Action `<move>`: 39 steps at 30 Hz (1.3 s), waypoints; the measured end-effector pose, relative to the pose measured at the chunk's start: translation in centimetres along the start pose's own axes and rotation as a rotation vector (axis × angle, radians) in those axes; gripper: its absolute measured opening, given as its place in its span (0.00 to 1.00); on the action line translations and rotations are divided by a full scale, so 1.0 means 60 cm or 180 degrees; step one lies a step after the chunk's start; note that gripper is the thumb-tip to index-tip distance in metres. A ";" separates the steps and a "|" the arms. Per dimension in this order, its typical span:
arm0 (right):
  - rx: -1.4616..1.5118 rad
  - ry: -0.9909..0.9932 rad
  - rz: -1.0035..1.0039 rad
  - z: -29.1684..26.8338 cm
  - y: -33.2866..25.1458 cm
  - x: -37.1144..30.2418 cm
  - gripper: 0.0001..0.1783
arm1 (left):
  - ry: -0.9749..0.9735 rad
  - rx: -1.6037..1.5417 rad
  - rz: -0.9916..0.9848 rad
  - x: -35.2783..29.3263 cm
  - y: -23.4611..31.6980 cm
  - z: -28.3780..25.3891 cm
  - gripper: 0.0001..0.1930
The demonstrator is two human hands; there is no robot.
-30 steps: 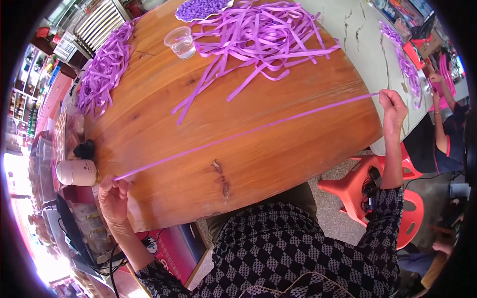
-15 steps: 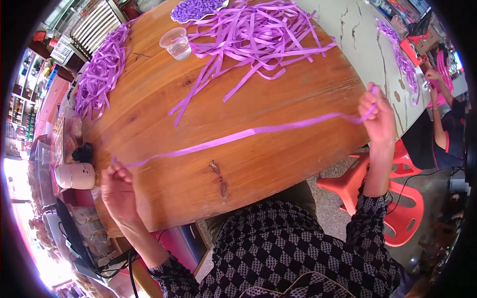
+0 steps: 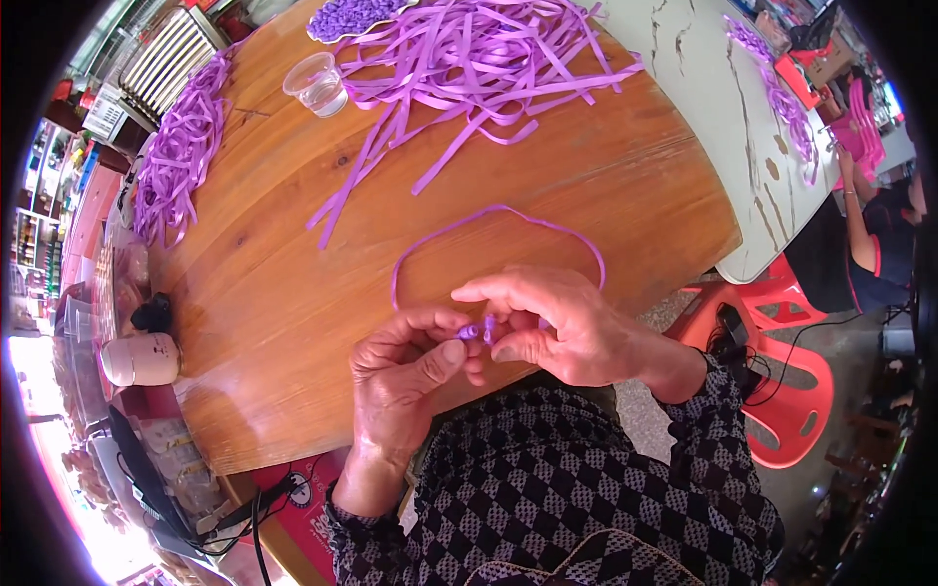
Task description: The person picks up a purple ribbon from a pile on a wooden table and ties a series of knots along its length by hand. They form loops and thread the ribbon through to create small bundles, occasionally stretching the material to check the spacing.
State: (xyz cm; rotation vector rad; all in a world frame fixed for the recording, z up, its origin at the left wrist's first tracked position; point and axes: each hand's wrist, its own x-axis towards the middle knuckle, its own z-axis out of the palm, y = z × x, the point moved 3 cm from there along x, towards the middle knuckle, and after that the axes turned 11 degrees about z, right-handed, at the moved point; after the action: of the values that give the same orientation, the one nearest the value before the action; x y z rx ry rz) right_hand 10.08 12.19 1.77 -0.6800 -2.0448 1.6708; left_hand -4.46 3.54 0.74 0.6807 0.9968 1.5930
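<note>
A purple ribbon (image 3: 498,208) arcs over the table in a loop, its two ends running down to my hands. My left hand (image 3: 403,376) is closed, pinching a small purple end piece (image 3: 468,332) between thumb and fingers. Facing it, my right hand (image 3: 572,327) holds the other side of the ribbon; a second small purple piece (image 3: 490,329) shows between its thumb and index finger, which are curved apart. The two pieces are very close together; whether they touch I cannot tell. Part of the ribbon is hidden behind my right hand.
A heap of purple ribbons (image 3: 479,59) lies at the far side of the wooden table (image 3: 293,244), beside a clear plastic cup (image 3: 318,86) and a dish of small purple pieces (image 3: 357,18). More ribbons (image 3: 181,146) hang at left. Red stools (image 3: 796,391) and another person (image 3: 865,234) are at right.
My hands were wide apart with the ribbon stretched between them. They have come together in front of me, and the ribbon now bends into a loop.
</note>
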 end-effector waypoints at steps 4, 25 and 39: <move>-0.0464 0.0234 -0.0567 0.000 0.006 0.002 0.29 | 0.0103 -0.0003 0.0015 -0.002 -0.003 0.016 0.13; 0.0528 0.0531 0.0235 0.022 0.011 -0.025 0.05 | 0.0443 0.0723 0.0503 -0.016 -0.026 0.008 0.08; 0.0285 0.1070 0.0268 0.001 0.019 -0.031 0.03 | -0.0152 -0.0166 -0.0123 -0.006 -0.008 0.015 0.18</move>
State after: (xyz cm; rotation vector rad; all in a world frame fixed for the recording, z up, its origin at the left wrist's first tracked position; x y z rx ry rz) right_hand 11.61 11.21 0.61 -0.9557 -1.7178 1.5590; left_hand -3.40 3.43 0.80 0.6570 0.9252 1.5569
